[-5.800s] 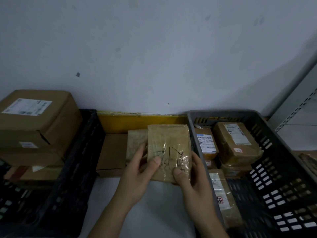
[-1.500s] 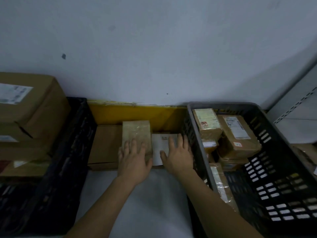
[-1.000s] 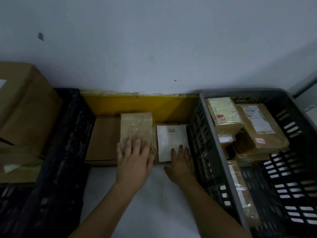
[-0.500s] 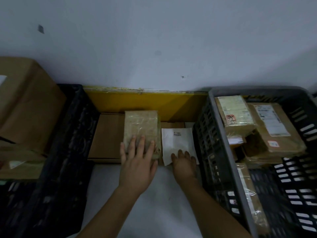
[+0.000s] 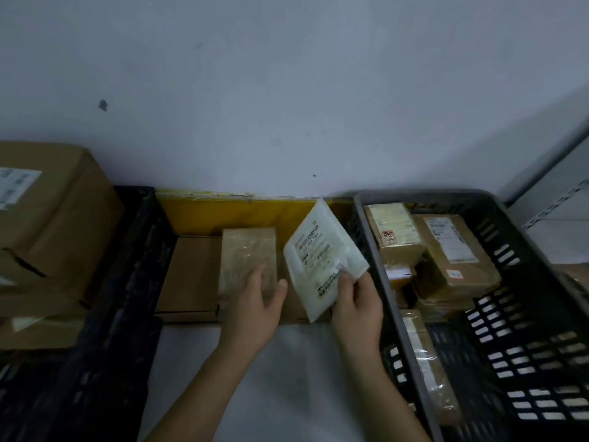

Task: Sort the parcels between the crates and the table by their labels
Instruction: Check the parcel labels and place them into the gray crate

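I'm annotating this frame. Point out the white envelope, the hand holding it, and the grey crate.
white envelope (image 5: 318, 260): head view, on its printed label.
right hand (image 5: 358, 306): head view, back of hand.
grey crate (image 5: 379, 269): head view, its left rim.

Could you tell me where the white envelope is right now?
Centre of view, the right hand holds the white envelope tilted, between the brown parcel and the grey crate.

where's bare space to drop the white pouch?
Bare white tabletop in front of the flat boxes, between the black crate and grey crate; both arms cross it. Also the grey crate's near-right floor. Crowded: its far end, stacked with parcels. The right hand holds the pouch.
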Motion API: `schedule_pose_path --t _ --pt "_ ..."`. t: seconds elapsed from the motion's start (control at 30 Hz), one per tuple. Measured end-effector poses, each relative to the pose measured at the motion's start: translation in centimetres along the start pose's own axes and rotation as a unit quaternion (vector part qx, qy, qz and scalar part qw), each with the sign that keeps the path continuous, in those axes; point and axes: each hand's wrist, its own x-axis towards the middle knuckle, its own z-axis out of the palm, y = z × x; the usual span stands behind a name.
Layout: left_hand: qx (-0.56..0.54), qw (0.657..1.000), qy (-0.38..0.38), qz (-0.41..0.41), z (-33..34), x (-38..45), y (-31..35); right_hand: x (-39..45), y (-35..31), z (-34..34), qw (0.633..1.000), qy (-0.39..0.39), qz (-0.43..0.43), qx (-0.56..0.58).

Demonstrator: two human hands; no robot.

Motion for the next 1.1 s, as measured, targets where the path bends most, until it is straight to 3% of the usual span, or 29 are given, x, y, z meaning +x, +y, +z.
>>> schedule_pose_path --t 0.07,0.13,0.27,0.43,0.63,0.73,0.9,1.1 --pt "-0.182 0.980 -0.055 -0.061 -0.5 -1.0 2.3 -1.6 -1.9 -1.0 0.994 -0.003 0.033 0.100" --pt "-0.334 0.934 -0.082 -0.095 -0.8 -2.2 4.0 -2.9 -2.8 -1.6 0.985 -0.001 0.065 0.161" --pt "-0.436 0.898 -0.019 -0.061 -1.6 -3.4 5.0 -4.6 -3.1 -2.3 0.971 -0.016 0.099 0.215" --pt "-0.373 0.926 0.038 0.036 -2.7 -4.4 5.5 -4.7 -3.7 -4.1 0.980 -0.011 0.063 0.190" --pt "-0.334 0.938 0.043 0.086 -3.0 -5.1 6.2 -3.7 -3.5 -5.9 0.995 -0.021 -0.037 0.092" --pt "-0.334 0.937 0.017 0.105 -2.3 -5.3 6.8 -3.8 -3.6 -7.2 0.996 -0.031 -0.069 0.046" --pt "-0.309 0.941 -0.037 0.129 0.0 -5.5 8.5 -3.7 -3.7 -11.0 0.998 -0.019 -0.049 0.025" --pt "-0.148 0.969 -0.076 0.184 3.9 -5.9 11.3 -3.7 -4.0 -17.1 0.998 0.051 -0.033 -0.006"
